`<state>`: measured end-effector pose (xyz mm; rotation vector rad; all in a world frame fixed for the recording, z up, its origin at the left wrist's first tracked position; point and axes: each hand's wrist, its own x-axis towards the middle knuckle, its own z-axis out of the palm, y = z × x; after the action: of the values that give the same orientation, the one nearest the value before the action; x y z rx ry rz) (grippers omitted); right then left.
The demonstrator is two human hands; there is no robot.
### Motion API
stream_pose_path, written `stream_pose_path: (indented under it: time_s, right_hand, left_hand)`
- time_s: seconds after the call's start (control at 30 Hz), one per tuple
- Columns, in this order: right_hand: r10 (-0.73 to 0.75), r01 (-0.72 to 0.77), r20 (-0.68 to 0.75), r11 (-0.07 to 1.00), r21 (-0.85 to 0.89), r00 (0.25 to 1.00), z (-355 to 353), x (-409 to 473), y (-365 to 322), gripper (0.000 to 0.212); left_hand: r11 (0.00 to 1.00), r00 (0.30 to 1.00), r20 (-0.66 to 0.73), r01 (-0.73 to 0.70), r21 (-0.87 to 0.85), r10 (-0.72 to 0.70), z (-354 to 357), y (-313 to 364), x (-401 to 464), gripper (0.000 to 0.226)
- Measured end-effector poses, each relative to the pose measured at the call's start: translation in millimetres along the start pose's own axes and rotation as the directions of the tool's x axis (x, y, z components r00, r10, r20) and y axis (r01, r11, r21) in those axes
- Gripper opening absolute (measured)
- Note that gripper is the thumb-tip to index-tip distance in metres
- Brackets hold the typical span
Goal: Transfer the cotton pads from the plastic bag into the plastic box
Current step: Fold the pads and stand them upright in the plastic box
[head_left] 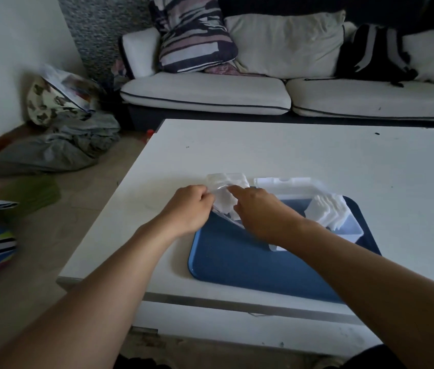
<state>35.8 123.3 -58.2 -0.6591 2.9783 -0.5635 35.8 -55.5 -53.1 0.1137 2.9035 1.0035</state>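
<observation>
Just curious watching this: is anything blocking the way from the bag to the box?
Nothing visible does. The plastic bag, held by the left hand and right hand, sits beside the open plastic box.

Blue tray (237,265) on white table (290,155); backpack (375,54) on sofa (210,94).

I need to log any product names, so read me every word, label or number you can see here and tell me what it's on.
No text can be read anywhere in this view.
Plastic bag, held by both hands: clear, no print visible.
Plastic box and its open lid: no label visible.
Printed bags on the floor by the wall: coloured print, too blurred to read.
</observation>
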Motion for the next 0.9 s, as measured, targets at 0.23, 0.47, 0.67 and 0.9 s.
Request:
stream_pose_path:
  time_s: [0.23,0.47,0.67,0.9]
  right_hand:
    - [0.015,-0.023,-0.053,0.988,-0.15,0.998,6.3,7.7,-9.5,0.048]
    - [0.077,-0.113,-0.191,0.976,-0.187,0.979,8.9,10.2,-11.9,0.035]
    - [0.181,-0.193,-0.14,0.978,-0.079,0.973,8.7,8.8,-13.8,0.027]
    - [0.153,-0.158,0.038,0.955,0.252,0.987,-27.0,-11.4,-20.6,0.027]
  left_hand:
    - [0.983,1.0,0.009,0.019,-0.184,-0.018,1.1,-1.7,1.8,0.032]
    - [0.978,0.999,0.034,-0.002,-0.211,0.009,2.8,2.3,-1.4,0.03]
    - [0.991,0.998,0.058,-0.001,-0.135,0.009,6.3,1.6,0.8,0.03]
    - [0.995,0.991,0.129,0.012,0.098,-0.024,4.5,-16.4,3.7,0.021]
